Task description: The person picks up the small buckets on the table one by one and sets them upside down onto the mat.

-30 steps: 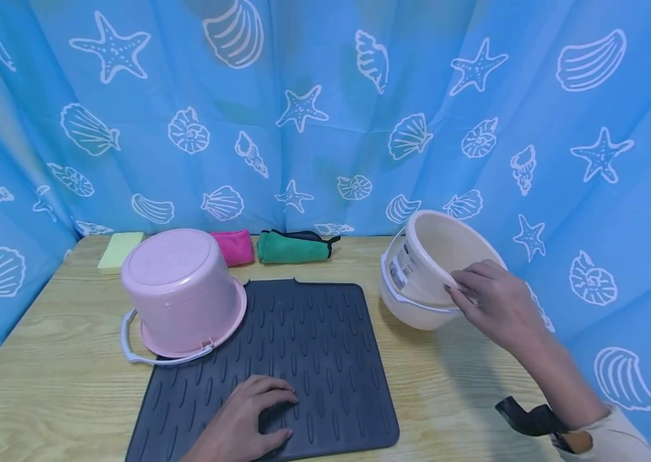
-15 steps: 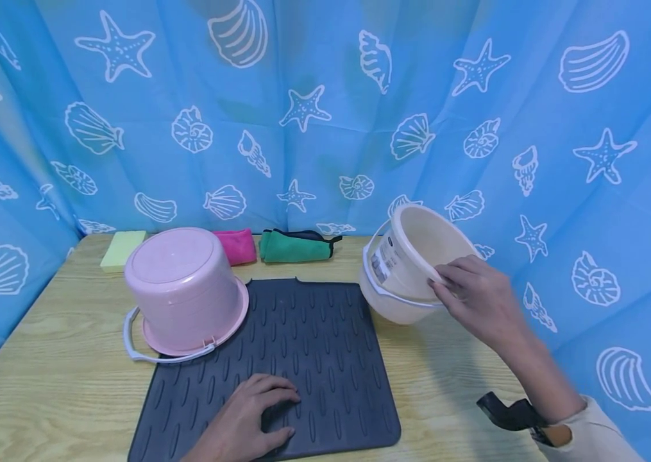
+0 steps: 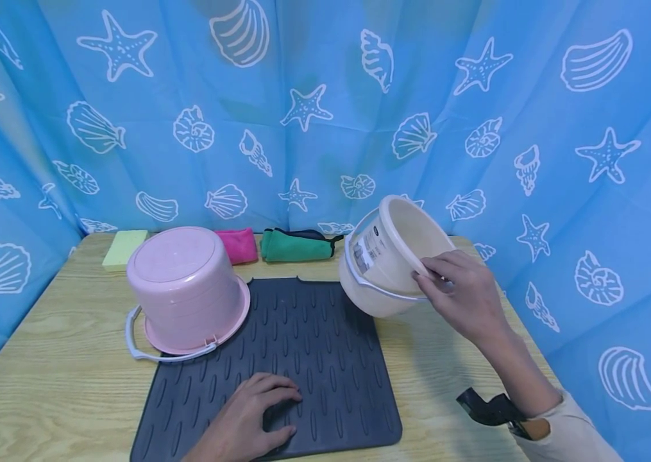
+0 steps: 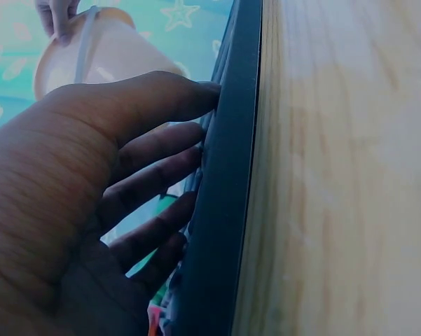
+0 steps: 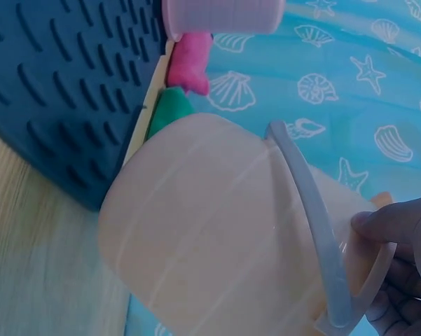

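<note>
My right hand (image 3: 464, 289) pinches the rim of a cream bucket (image 3: 383, 276), thumb outside and fingers inside, as the right wrist view shows. The bucket is tilted with its mouth toward the upper right, and its base overlaps the mat's far right corner. Its pale handle (image 5: 312, 217) lies against its side. On the dark ribbed drying mat (image 3: 302, 359), my left hand (image 3: 250, 417) rests near the front edge with relaxed, spread fingertips touching it. A pink bucket (image 3: 186, 289) stands upside down over the mat's far left corner, its handle (image 3: 140, 353) lying out to the front left.
Along the back of the wooden table (image 3: 59, 359) lie a yellow sponge (image 3: 123, 249), a folded pink cloth (image 3: 237, 246) and a rolled green cloth (image 3: 297, 246). A blue shell-patterned curtain (image 3: 331, 147) hangs behind and at both sides.
My right hand has carried the cream bucket leftward and slightly up, from beside the mat to its far right corner. My left hand and the pink bucket have stayed put.
</note>
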A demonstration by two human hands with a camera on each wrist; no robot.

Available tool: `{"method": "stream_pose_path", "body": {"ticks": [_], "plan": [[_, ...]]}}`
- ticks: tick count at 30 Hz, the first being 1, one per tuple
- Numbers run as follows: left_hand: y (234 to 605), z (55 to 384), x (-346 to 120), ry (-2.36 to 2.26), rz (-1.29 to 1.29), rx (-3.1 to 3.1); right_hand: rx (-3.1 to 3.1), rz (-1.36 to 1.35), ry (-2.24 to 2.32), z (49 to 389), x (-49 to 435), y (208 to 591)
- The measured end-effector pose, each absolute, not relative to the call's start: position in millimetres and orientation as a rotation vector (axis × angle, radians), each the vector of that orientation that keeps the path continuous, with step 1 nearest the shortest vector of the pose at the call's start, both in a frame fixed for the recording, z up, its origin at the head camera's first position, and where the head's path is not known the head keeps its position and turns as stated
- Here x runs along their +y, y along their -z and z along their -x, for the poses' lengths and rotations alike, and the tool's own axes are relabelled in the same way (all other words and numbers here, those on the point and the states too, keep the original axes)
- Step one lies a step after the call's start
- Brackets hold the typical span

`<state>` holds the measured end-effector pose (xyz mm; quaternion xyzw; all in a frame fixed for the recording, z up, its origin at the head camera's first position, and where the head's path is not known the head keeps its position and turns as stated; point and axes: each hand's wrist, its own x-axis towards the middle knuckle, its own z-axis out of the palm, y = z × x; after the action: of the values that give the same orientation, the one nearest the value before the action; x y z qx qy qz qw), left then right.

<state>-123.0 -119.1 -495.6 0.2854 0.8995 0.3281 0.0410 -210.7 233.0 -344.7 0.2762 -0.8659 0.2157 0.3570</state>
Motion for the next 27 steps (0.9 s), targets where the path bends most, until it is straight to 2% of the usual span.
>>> {"method": "stream_pose_path", "body": {"ticks": [18,27], "plan": [[495,122,-121,-0.980,-0.880,2.772,-2.206,-0.584,-0.822,215,210,351],[484,132,-121,-1.059,-0.781,2.731,-2.171,-0.517,-0.931,219,202,352]]}}
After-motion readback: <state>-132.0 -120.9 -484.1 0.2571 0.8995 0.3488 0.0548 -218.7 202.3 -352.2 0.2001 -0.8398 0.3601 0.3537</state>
